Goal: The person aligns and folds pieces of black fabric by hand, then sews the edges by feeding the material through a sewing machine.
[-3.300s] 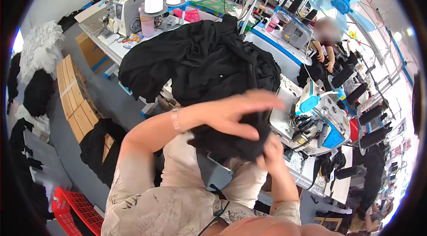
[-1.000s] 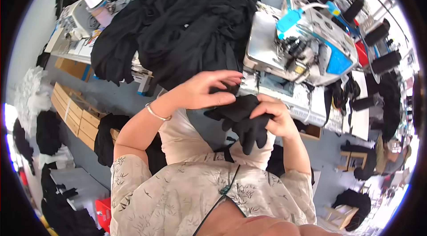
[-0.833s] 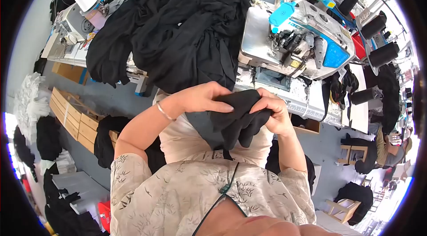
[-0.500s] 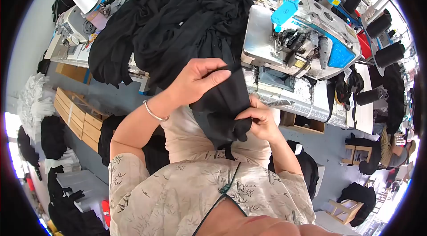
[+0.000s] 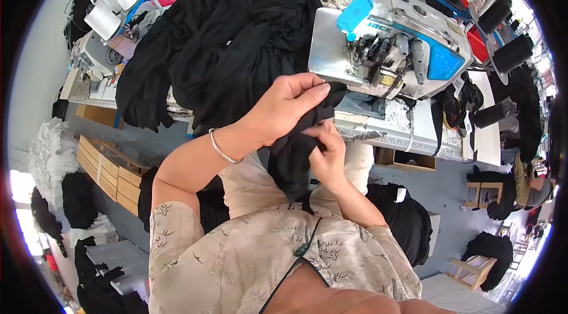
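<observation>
I've got the left hand (image 5: 290,107), bracelet (image 5: 223,147) on wrist, with thumb and fingers clamped on the upper part of the black cloth (image 5: 293,157), which hangs over the lap just off the table (image 5: 423,127) edge, front of the sewing machine (image 5: 408,36). My right hand (image 5: 328,154) is lower and to the right, fingers curled at the same cloth, blurred, so can't tell if they're clamped on it. Big black fabric heap (image 5: 236,42) lies on the table left of the machine, blue device (image 5: 356,13) above the machine's metal plate (image 5: 331,44).
</observation>
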The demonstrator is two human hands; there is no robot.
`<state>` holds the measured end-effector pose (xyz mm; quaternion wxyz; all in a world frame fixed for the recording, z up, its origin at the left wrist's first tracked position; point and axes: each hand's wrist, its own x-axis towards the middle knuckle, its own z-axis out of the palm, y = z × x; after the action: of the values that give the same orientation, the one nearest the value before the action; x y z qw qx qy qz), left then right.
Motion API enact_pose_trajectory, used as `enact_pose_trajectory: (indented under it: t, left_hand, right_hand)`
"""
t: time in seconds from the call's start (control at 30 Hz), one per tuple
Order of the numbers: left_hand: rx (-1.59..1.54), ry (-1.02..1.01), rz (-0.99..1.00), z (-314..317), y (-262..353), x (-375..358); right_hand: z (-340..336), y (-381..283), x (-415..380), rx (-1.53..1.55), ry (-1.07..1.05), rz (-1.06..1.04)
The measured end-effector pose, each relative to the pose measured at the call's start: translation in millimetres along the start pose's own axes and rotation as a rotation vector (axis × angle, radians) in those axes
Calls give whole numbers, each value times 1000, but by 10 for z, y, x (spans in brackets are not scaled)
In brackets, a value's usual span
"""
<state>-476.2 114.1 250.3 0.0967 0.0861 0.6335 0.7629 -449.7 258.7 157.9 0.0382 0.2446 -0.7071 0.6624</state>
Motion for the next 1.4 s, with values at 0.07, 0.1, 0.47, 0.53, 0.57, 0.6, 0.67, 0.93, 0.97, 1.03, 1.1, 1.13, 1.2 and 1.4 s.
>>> enact_pose_trajectory:
  t: [0.07, 0.1, 0.47, 0.53, 0.57, 0.6, 0.67, 0.93, 0.97, 1.03, 1.1, 1.13, 1.2, 1.4]
  left_hand:
    - [102, 23, -8, -68, 36, -17]
    - [154, 39, -5, -138, 68, -27]
    - [1405, 164, 481, -897, 574, 694]
    - [1406, 41, 726, -621, 139, 714]
    - [1231, -55, 663, -557, -295, 702]
    - [1286, -125, 708, -406, -498, 657]
    - [1240, -78, 796, -355, -687, 661]
    - [1333, 181, 686, -189, -652, 803]
    - [1334, 211, 659, -199, -661, 793]
    - [1329, 251, 610, -185, -669, 764]
    - [1503, 170, 657, -263, -618, 608]
    - [1389, 86, 749, -296, -598, 514]
    - [1121, -127, 768, -237, -545, 284]
    - [634, -6, 305, 208, -1052, -234]
  right_hand:
    - [-65, 50, 0, 7, 71, -70]
    - [-125, 63, 27, 11, 101, -111]
    - [-621, 225, 701, -76, 364, -146]
    - [-574, 516, 724, -140, 437, -129]
    - [-561, 582, 661, -172, 466, -76]
    - [-552, 587, 569, -222, 442, -76]
    - [-520, 604, 331, -182, 373, 63]
    - [-637, 577, 477, -220, 435, -36]
    - [-664, 484, 498, -308, 428, -98]
    - [-736, 340, 498, -492, 431, -217]
    - [-770, 242, 352, -414, 381, -169]
    - [-754, 184, 278, -400, 347, -91]
    - [-729, 63, 192, -352, 290, 52]
    - [-613, -24, 242, 57, 66, 360]
